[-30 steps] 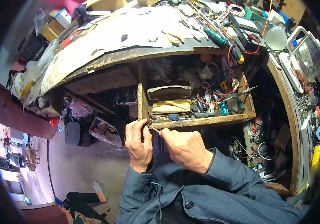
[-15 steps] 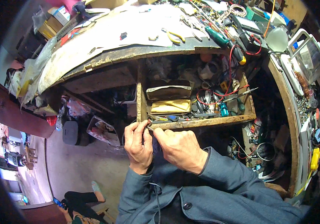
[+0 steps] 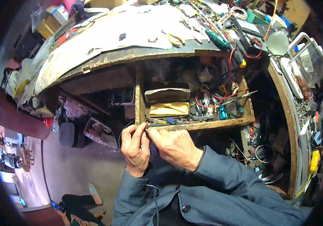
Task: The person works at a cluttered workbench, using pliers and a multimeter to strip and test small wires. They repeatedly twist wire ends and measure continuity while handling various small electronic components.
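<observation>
The left hand [image 3: 135, 152] has its thumb and forefinger pinched together on a small reddish part [image 3: 146, 124], the other fingers lying close alongside. The right hand [image 3: 178, 146] is curled nearly into a fist, its thumb and forefinger closed on a thin metal piece [image 3: 147, 129]; only a short bit of this shows, and the rest is hidden by the fingers. The small part sits right at the left fingertips, just beyond the tip of the right forefinger, too small to make out in detail.

Both hands are at the near edge of an open wooden drawer [image 3: 214, 124], toward its left corner. Inside, close to the fingers, lies a screwdriver with a blue handle [image 3: 172, 121]; farther in are a yellow packet [image 3: 169, 109] and, to the right, a red wire [image 3: 203, 106] looped over tools. The drawer's front board stands between the hands and these things.

On the far surface, a white sheet [image 3: 131, 28] bears yellow-handled pliers [image 3: 176, 39]. At the near left, another person [image 3: 78, 208] is partly in view.
</observation>
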Demonstrator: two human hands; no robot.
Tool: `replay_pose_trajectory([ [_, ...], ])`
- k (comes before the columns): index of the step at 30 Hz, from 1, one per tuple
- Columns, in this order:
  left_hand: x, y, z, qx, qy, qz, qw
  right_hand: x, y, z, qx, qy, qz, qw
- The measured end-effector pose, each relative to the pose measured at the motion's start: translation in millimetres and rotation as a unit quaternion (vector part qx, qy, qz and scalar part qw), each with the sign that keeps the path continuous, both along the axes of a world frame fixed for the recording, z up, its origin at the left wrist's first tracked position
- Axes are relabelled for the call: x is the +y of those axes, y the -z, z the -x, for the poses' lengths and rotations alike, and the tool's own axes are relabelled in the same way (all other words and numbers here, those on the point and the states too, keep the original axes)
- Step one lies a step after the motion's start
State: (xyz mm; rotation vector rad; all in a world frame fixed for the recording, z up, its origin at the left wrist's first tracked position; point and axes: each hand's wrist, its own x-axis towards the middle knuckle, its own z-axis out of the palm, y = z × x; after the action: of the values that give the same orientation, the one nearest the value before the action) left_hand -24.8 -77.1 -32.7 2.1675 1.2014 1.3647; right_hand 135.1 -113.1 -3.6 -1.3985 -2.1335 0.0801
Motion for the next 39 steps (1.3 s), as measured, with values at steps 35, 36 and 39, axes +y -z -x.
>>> replay_pose_trajectory([
  [35, -22, -11, -18, 0.031, -0.005, -0.059, 0.998, -38, -1, -9, 0.031, 0.050, 0.000, 0.998],
  [36, -24, -14, -18, 0.040, -0.007, -0.058, 0.997, -38, -6, -12, 0.030, 0.046, -0.019, 0.998],
  [39, -27, -24, -20, 0.023, 0.014, -0.029, 0.999, -39, -15, -15, -0.003, 0.045, 0.005, 0.999],
])
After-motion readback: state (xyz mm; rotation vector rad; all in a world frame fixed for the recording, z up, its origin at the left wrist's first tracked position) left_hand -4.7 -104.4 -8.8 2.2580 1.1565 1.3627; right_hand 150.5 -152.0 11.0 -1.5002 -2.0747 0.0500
